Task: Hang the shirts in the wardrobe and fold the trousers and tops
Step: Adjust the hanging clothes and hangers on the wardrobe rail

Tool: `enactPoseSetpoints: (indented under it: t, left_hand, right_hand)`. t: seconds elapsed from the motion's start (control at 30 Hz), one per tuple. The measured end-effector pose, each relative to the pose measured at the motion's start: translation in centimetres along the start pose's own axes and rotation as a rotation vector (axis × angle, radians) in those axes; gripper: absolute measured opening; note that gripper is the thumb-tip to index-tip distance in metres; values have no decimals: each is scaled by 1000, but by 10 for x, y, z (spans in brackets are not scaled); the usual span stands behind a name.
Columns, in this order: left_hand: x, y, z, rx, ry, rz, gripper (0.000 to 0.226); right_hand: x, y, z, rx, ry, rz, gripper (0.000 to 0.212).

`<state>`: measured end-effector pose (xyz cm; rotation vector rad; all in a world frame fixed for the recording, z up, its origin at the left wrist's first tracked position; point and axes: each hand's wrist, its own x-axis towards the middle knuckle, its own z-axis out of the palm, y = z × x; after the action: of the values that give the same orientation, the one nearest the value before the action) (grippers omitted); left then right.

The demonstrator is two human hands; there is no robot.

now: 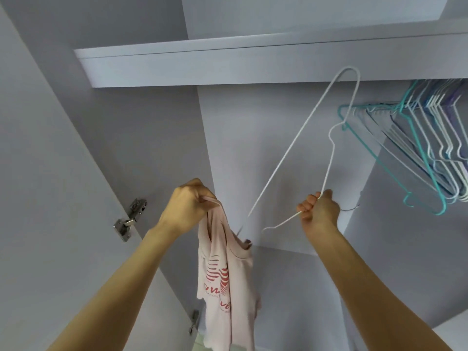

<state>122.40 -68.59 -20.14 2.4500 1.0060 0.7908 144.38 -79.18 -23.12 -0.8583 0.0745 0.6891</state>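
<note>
Up at the open wardrobe, and both hands are busy. The left hand (188, 205) has its grip bunched tight on the top edge of a pale pink T-shirt (225, 279) with a red print, which dangles limp below the fist, in front of the wardrobe's inner panel. The right hand (317, 209) is curled firmly round a white wire hanger (304, 138), holding it near one shoulder bend; its hook hangs low, close beside the shirt's neckline, while the long bar swings up towards the shelf (177, 69) above.

That shirt looks light and soft, all flop and no shape, so it wants holding by the neck or a shoulder seam, spread open for the wire to slide in. The hanger looks thin and springy, probably slick, so a grip near the hook's base should steer it better than out on the arm.

Off to the right, a row of teal and white hangers (430, 148) waits, bare. This shirt is not yet on its wire.
</note>
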Motion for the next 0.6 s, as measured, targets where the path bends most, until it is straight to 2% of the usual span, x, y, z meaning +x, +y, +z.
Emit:
enactPoseSetpoints:
  t: [0.13,0.2,0.27,0.37,0.43,0.5,0.6]
  left_hand:
    - [1,7,-1,-67,7,-18,15]
    - [4,17,-2,-161,31,22,20]
    - [8,28,-8,-249,94,74,25]
    - [14,33,-24,-418,264,24,30]
    - [19,30,-34,-381,328,12,20]
    - [26,22,-36,-232,290,-13,9]
    - [26,14,-15,-26,77,-61,7]
  right_hand:
    - [-1,-1,12,-215,-126,-181,40]
    - [-9,24,13,-446,-181,-305,41]
    - [-13,53,-1,-571,-207,-345,40]
    - [-7,65,-28,-531,-35,-163,40]
    - [-3,51,-27,-435,22,-159,40]
    - [-6,27,-2,-379,-34,-310,38]
    - [-17,-6,42,-286,-151,-417,39]
